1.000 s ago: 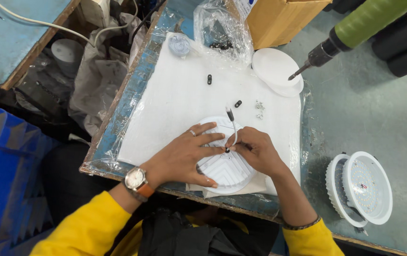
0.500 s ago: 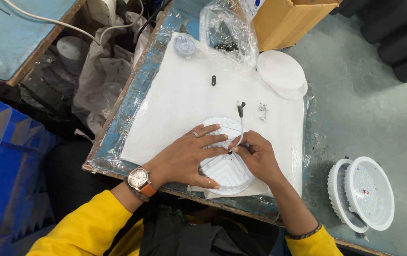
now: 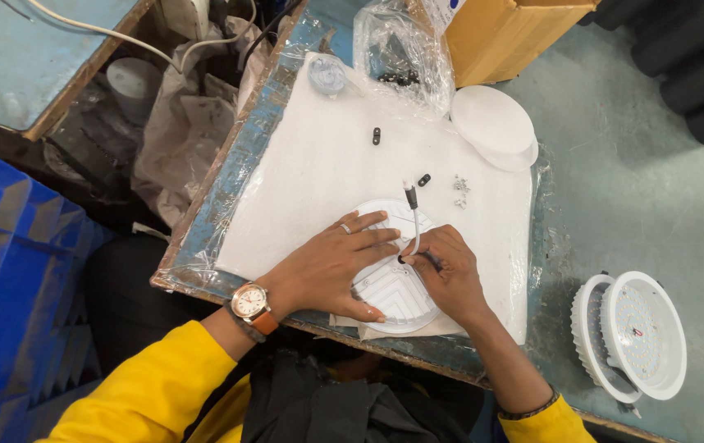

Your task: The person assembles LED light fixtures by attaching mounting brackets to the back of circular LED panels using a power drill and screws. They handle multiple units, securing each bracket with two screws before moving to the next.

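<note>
Round white lamp housing (image 3: 393,283) lies flat at the near edge of the white foam sheet (image 3: 319,164) that covers the table (image 3: 614,189), finned back face up. Left hand (image 3: 331,267) pressed flat on top of it, fingers (image 3: 368,238) spread apart and laid across the left half of the disc; ring on one finger, wristwatch (image 3: 249,302) with orange strap on the wrist. Right hand (image 3: 450,275) rests on the housing's right edge, fingers curled together and pinched on a thin white cable (image 3: 414,231) near the point where it meets the housing; what else the right hand grips, if anything, cannot be made out. Cable runs up and away from the housing, ending in a small dark plug (image 3: 409,197) lying on the foam. Just beyond the plug: two small black clips (image 3: 424,179), (image 3: 376,135), well apart from each other, and a little cluster of screws (image 3: 460,190). Stack of plain white discs (image 3: 496,127) at the far right corner of the foam. Clear plastic bag (image 3: 401,53) behind it, beside a cardboard box (image 3: 500,33). To the right, off the foam, stacked finished lamps (image 3: 635,336) with a dotted LED face showing. Yellow sleeves on both arms.
</note>
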